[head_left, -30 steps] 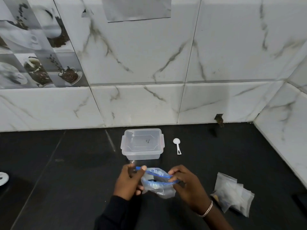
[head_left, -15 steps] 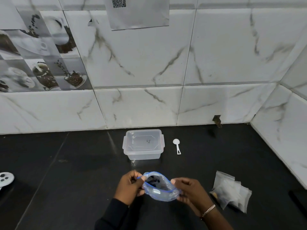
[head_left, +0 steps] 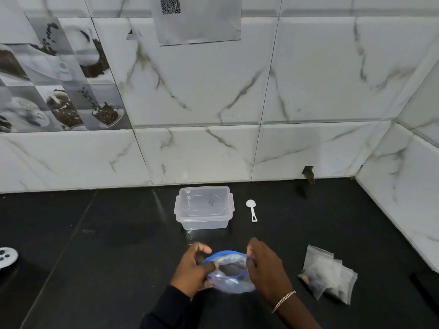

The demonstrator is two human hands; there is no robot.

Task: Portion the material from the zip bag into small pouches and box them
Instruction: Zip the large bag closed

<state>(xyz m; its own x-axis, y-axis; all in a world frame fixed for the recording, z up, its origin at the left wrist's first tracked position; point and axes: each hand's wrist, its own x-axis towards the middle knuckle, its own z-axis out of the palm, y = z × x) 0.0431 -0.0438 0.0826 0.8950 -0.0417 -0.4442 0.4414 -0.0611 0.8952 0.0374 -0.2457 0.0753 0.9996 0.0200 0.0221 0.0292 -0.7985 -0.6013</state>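
Observation:
A clear zip bag [head_left: 228, 273] with a blue zip rim hangs above the black counter, its mouth spread wide into an oval. My left hand [head_left: 192, 269] pinches the left side of the rim and my right hand [head_left: 266, 269] pinches the right side. Dark material shows faintly inside the bag. Beyond it stands a clear plastic box [head_left: 203, 207] with its lid on. A white plastic scoop [head_left: 251, 208] lies just right of the box. A pile of small clear pouches [head_left: 329, 273] rests on the counter to the right of my right hand.
The black counter [head_left: 95, 245] runs back to a white marble-tile wall and meets a side wall at the right. A white object [head_left: 7, 257] sits at the far left edge. A paper sheet with a code hangs on the wall [head_left: 197, 20].
The bag's mouth has been pulled from a narrow slit into a wide oval, and my hands have moved further apart. The camera has tilted upward a little.

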